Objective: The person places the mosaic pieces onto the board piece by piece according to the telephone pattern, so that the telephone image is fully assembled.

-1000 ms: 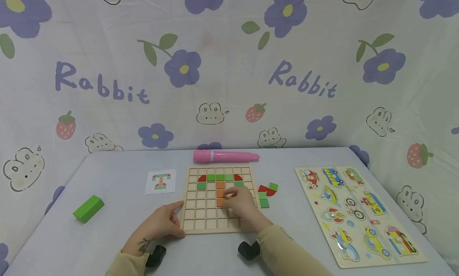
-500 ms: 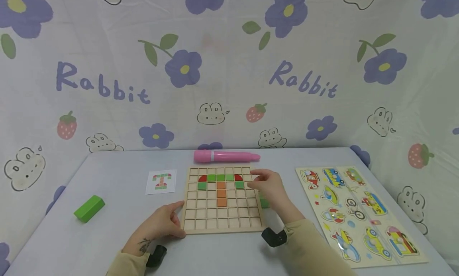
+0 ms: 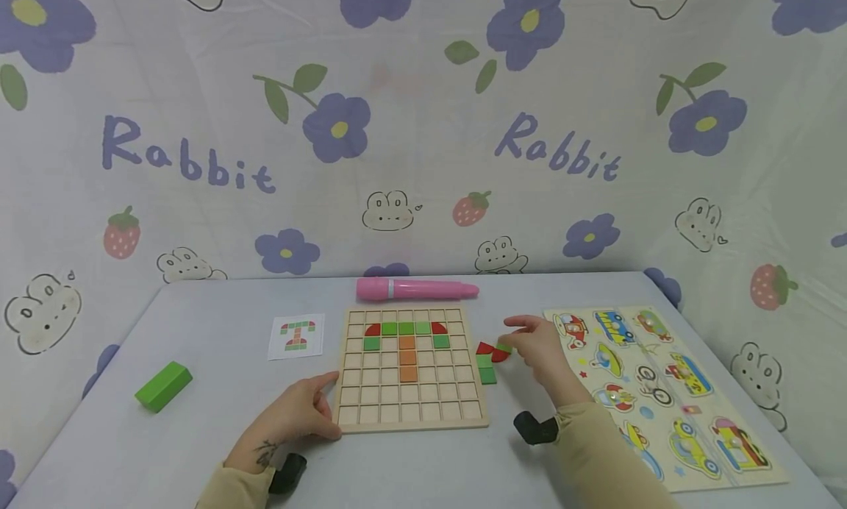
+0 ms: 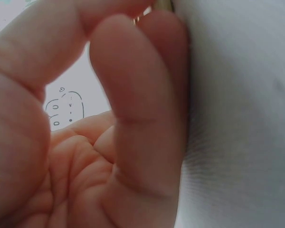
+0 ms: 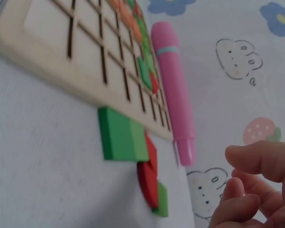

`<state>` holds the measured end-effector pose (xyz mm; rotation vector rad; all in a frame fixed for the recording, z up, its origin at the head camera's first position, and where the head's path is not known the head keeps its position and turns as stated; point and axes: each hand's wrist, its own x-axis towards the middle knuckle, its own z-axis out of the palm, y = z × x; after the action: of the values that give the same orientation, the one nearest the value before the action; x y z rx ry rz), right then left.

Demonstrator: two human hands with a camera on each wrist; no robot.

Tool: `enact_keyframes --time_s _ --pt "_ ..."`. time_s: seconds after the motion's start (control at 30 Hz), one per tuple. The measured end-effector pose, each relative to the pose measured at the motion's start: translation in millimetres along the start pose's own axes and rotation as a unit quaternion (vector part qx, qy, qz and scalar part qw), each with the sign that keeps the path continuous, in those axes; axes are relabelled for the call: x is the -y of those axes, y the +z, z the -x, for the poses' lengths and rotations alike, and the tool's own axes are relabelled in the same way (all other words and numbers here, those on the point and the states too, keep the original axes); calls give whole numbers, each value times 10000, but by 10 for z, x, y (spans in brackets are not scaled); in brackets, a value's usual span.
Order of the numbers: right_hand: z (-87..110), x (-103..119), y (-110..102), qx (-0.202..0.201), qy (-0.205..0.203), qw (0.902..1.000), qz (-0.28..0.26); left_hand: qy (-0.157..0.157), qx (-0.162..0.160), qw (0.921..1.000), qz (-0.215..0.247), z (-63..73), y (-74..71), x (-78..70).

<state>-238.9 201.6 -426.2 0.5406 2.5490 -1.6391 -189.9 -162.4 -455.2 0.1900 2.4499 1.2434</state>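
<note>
A wooden grid board lies in the middle of the table, bearing a T-like pattern of red, green and orange tiles. Thumb and index finger of my left hand touch the board's left edge, with the other fingers curled in. My right hand hovers over the loose tiles beside the board's right edge, holding nothing. These include a dark green square, a red quarter-round tile and a light green square. In the right wrist view the thumb and fingers stand apart from the tiles.
A pink marker-like stick lies behind the board. A pattern card and a green block are to the left. On the right, a vehicle puzzle board lies partly under my right forearm. A printed cloth hangs behind the table.
My right hand has let go at the orange column and moved right, off the board, to the loose tiles. My left hand has stayed at the board's edge.
</note>
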Motion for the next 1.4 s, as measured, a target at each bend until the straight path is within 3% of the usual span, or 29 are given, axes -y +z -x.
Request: enact_keyframes --time_s 0.2,0.37,0.53,0.9,1.2,1.4 --pt "-69 -91 22 319 4 9977 602 4 -4 10000 -8 -4 2 0" --pt "-130 -116 80 469 -254 9908 1247 59 26 10000 7 2 -3 5" --pt "-142 -126 109 573 -204 9825 1761 62 54 10000 29 4 -6 1" --pt "-129 -161 80 734 -332 9717 2221 -6 51 10000 -3 -2 -2 -4" --pt "-93 -128 31 971 -148 9593 2647 22 63 10000 0 0 -5 2" --pt "-65 -77 1 858 -61 9557 2815 1 47 10000 0 -3 -6 1"
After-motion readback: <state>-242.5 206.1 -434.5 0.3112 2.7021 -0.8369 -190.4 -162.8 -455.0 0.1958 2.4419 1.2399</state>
